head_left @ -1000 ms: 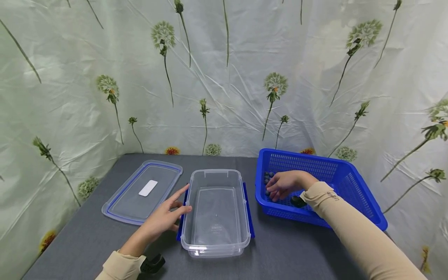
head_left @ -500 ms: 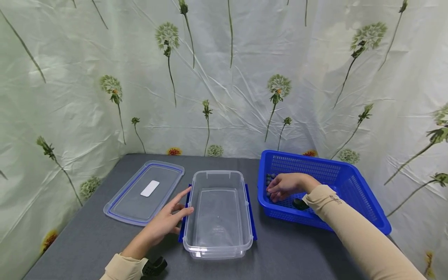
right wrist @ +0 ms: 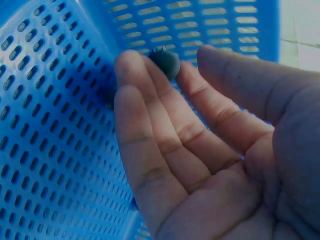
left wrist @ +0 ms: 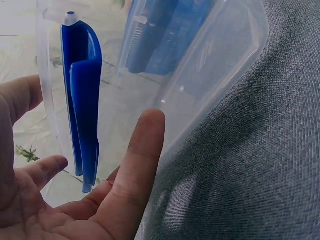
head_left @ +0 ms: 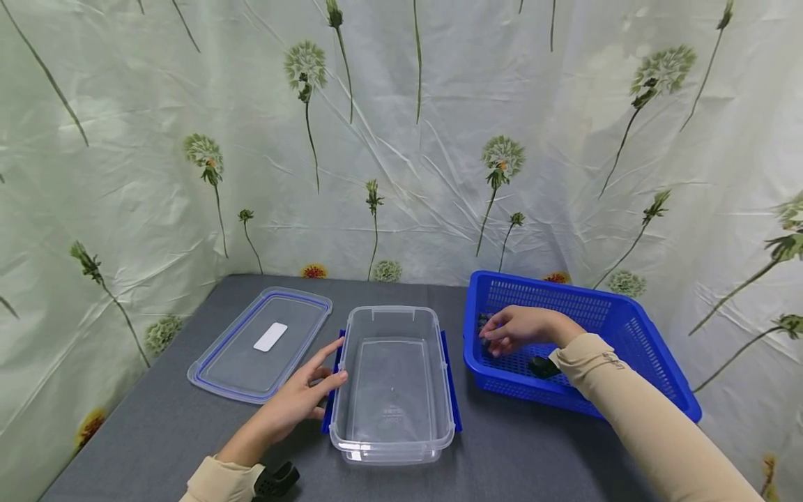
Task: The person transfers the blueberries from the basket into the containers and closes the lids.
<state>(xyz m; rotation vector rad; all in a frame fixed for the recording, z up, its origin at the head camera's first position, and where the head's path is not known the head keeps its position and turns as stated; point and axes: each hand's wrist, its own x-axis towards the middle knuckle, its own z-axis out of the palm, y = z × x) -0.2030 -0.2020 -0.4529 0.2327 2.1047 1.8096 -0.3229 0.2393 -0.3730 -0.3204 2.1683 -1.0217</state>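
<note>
On the left, my left hand (head_left: 300,399) rests with spread fingers against the side of a clear plastic food container (head_left: 392,390). In the left wrist view its fingers lie around the hanging blue side clip (left wrist: 85,100), without a visible grip. My right hand (head_left: 516,330) is inside the blue plastic basket (head_left: 627,348), near its left end. The right wrist view shows a blueberry (right wrist: 167,64) at its bent fingertips, in front of the basket wall. A second dark berry (right wrist: 108,97) is partly hidden behind the fingers, and the hand covers most of the other berries.
A clear lid (head_left: 238,369) with a blue seal and a white label lies left of the container. The grey tabletop (head_left: 502,446) meets a flower-printed curtain (head_left: 414,160) behind. A dark wrist device (head_left: 544,367) hangs beneath the right wrist.
My right hand has risen slightly and its wrist has shifted right within the basket. The left hand stays at the container. The whole head view has drifted a little.
</note>
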